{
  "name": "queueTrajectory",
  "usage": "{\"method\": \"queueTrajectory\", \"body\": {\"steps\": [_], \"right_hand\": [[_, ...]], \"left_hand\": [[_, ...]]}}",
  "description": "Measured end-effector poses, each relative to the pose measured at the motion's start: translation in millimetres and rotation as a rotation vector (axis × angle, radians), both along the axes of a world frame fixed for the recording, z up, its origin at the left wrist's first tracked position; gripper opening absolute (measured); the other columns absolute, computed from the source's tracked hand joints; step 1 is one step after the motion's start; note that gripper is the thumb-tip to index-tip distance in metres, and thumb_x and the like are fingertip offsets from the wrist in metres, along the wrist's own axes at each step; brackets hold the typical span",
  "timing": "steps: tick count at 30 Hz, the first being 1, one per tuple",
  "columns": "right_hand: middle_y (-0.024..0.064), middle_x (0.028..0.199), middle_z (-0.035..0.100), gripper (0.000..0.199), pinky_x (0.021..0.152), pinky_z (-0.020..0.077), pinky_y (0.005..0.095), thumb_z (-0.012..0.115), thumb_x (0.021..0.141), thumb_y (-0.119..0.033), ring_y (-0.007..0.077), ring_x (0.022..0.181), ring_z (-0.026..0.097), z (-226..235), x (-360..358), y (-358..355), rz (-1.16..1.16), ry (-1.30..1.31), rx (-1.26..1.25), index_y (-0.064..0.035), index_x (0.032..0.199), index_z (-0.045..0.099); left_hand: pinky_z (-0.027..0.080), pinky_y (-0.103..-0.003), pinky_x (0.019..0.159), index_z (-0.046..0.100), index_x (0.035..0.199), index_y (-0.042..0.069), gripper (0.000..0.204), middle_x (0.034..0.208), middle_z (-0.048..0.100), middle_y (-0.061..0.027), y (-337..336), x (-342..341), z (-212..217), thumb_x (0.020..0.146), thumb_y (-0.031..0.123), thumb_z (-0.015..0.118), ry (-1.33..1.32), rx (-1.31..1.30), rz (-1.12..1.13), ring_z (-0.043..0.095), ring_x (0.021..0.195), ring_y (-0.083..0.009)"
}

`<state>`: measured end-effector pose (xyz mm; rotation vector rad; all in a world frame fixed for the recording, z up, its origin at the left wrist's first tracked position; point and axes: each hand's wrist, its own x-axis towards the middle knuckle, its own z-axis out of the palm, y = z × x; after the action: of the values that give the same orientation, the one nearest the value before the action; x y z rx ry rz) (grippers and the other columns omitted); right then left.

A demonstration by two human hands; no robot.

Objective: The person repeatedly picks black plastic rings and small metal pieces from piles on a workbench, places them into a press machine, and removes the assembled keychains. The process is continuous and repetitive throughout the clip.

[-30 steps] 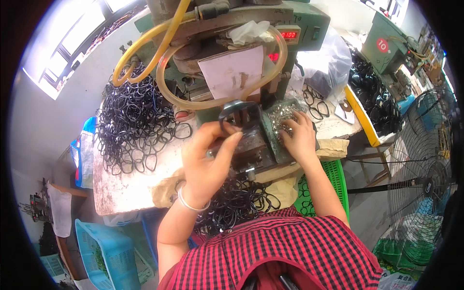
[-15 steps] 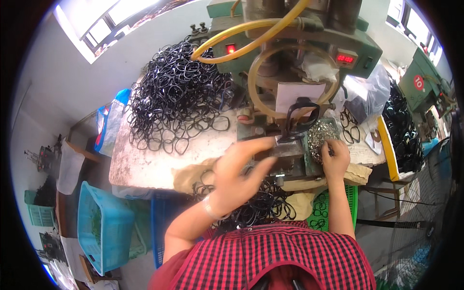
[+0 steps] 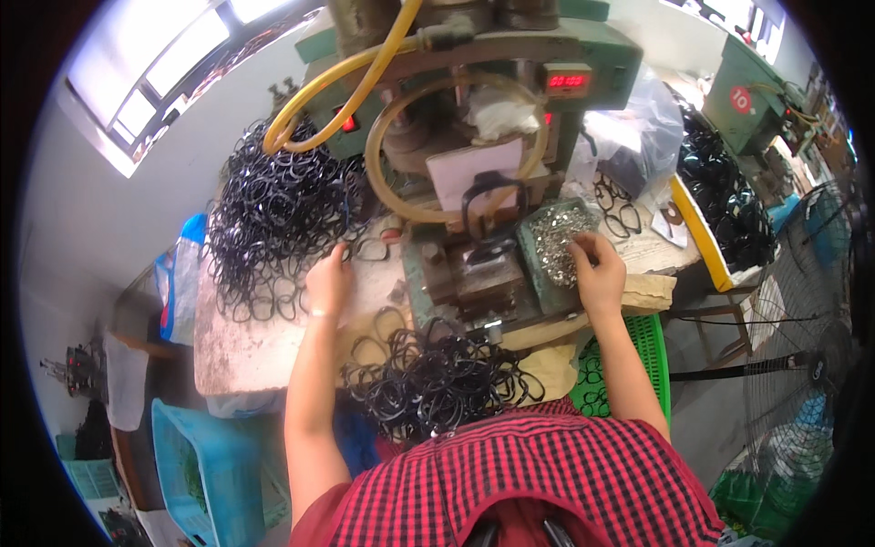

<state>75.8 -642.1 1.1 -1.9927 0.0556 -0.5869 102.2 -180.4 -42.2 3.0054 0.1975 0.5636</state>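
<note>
My left hand [image 3: 330,284] is at the near right edge of a heap of black rubbery loops [image 3: 283,182], its fingers curled in. Whatever they hold, if anything, is hidden. Over a green tray of small shiny metal pieces [image 3: 554,239], my right hand [image 3: 602,275] has thumb and fingertips pinched together. Too little shows to tell what is between them. Between my hands stands a green press [image 3: 478,283], where one black loop [image 3: 474,205] sits upright in front of a white paper sheet [image 3: 456,178].
More black loops [image 3: 433,378] are piled at the table's near edge, beside brown paper [image 3: 554,372]. A green basket [image 3: 649,351] stands below right, a blue basket [image 3: 205,474] below left. Yellow tubing [image 3: 365,87] curves before the press. A fan [image 3: 802,337] is at the right.
My left hand has gone from in front of the press leftward to the loop heap, and its fingers have closed. My right hand stays at the metal pieces. The whole view has shifted.
</note>
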Motion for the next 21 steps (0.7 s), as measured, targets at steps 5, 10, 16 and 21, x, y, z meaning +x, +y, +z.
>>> {"method": "queueTrajectory", "body": {"steps": [5, 10, 16, 21], "right_hand": [[0.0122, 0.093, 0.072, 0.013, 0.079, 0.0511, 0.0325, 0.068, 0.089, -0.003, 0.0234, 0.084, 0.067, -12, -48, -42, -0.124, -0.050, -0.111, -0.0014, 0.101, 0.072], [0.0102, 0.095, 0.073, 0.014, 0.080, 0.0510, 0.0309, 0.068, 0.088, 0.001, 0.0205, 0.087, 0.067, -15, -74, -63, -0.139, -0.087, -0.227, -0.0002, 0.101, 0.074], [0.0133, 0.090, 0.072, 0.015, 0.079, 0.0525, 0.0352, 0.070, 0.083, 0.000, 0.0272, 0.086, 0.069, 63, -38, 22, 0.264, -0.245, -0.167, -0.0035, 0.097, 0.075], [0.0124, 0.094, 0.073, 0.014, 0.082, 0.0531, 0.0340, 0.070, 0.083, -0.003, 0.0267, 0.088, 0.069, 66, -5, 74, 0.309, -0.148, 0.121, -0.0029, 0.097, 0.074]], "left_hand": [[0.050, -0.030, 0.053, 0.071, 0.103, 0.005, 0.016, 0.077, 0.072, -0.0101, -9, -26, 15, 0.100, 0.015, 0.059, -0.251, -0.728, -0.087, 0.067, 0.061, -0.0141], [0.044, -0.023, 0.042, 0.067, 0.093, -0.001, 0.034, 0.063, 0.066, -0.0079, 22, -41, 7, 0.103, 0.030, 0.057, -0.034, -0.876, 0.202, 0.060, 0.047, -0.0121], [0.052, -0.031, 0.048, 0.068, 0.076, -0.002, 0.051, 0.067, 0.071, -0.0139, 23, 11, -29, 0.099, 0.042, 0.058, 0.214, -0.783, 0.341, 0.067, 0.055, -0.0188], [0.055, -0.028, 0.052, 0.061, 0.100, 0.004, 0.021, 0.085, 0.068, -0.0095, -2, 1, -13, 0.099, 0.025, 0.062, 0.056, -1.585, 0.333, 0.069, 0.071, -0.0208]]}}
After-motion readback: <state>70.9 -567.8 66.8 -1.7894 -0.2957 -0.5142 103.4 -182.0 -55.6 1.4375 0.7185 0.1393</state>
